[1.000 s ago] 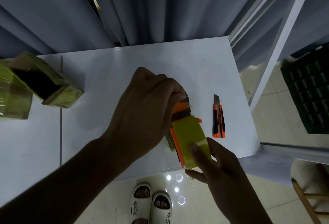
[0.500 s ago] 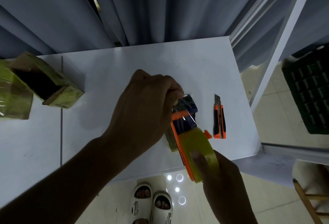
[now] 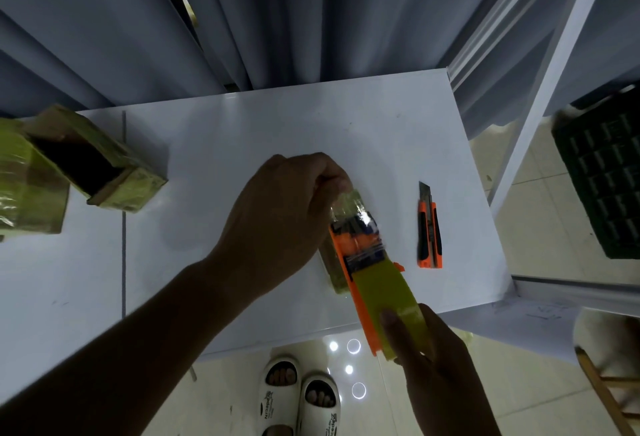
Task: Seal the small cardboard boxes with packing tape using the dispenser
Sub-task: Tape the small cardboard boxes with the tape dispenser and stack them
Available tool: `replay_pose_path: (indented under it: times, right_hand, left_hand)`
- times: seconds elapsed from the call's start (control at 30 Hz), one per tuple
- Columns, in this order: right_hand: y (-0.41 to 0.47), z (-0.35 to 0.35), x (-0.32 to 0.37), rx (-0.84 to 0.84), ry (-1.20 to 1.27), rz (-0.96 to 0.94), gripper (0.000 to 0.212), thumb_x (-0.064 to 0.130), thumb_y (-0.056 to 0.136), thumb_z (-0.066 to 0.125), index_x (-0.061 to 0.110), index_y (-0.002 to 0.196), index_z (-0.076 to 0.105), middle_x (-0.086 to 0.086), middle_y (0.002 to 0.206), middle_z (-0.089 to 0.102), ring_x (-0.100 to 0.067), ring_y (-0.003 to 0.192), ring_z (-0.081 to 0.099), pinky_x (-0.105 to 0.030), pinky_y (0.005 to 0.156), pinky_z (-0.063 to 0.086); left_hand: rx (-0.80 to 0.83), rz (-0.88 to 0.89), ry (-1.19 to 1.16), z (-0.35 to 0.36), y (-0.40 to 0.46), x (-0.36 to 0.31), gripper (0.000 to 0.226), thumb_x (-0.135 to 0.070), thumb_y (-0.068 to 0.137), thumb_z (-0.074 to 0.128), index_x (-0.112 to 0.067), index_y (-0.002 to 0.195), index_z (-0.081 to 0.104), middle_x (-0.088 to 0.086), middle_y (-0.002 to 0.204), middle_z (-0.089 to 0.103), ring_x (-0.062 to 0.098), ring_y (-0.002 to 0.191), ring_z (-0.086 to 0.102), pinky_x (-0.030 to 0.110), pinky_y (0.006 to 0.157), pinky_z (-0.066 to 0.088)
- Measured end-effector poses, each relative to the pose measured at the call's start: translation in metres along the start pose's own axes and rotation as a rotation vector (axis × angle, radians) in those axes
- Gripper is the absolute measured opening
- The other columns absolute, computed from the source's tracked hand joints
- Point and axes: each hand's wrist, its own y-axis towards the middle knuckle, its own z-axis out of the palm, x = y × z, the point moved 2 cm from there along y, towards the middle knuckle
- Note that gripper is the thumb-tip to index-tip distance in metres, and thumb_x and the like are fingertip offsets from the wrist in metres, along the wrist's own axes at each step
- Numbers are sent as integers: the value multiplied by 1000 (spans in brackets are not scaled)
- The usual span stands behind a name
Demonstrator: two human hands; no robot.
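A white table (image 3: 277,117) was backed by grey curtains (image 3: 277,13). An open taped box (image 3: 93,169) lay sideways, its inside dark. A small box (image 3: 341,224) was gripped by the left hand (image 3: 277,217); the dispenser (image 3: 377,283) was held by the right hand (image 3: 436,363).

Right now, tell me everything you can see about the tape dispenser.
The tape dispenser has an orange plastic frame with a dark front end and carries a roll of yellowish tape. It points away from the person, over the white table's near edge. The right hand grips its roll end; the left hand pinches the tape pulled from its front.
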Motion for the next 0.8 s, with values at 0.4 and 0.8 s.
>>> replay_pose_path:
  times: [0.4,0.8]
  right_hand:
    - [8,-12,-10,20,-29,-63,67,43,54,74,13,113,60,-5,120,63,-21,102,64,-12,69,54]
    - [13,-24,-26,41,299,-104,48,24,39,86,30,80,62,0,128,50,-18,103,66,-37,72,61]
  left_hand:
    - [14,-94,-232,6,-5,35,10,-31,98,61,-33,90,67,-13,81,67,3,81,63,11,63,46]
    - [488,-281,-792,-6,-6,52,24,-41,82,74,-19,90,79,12,73,75,19,52,66,21,46,45]
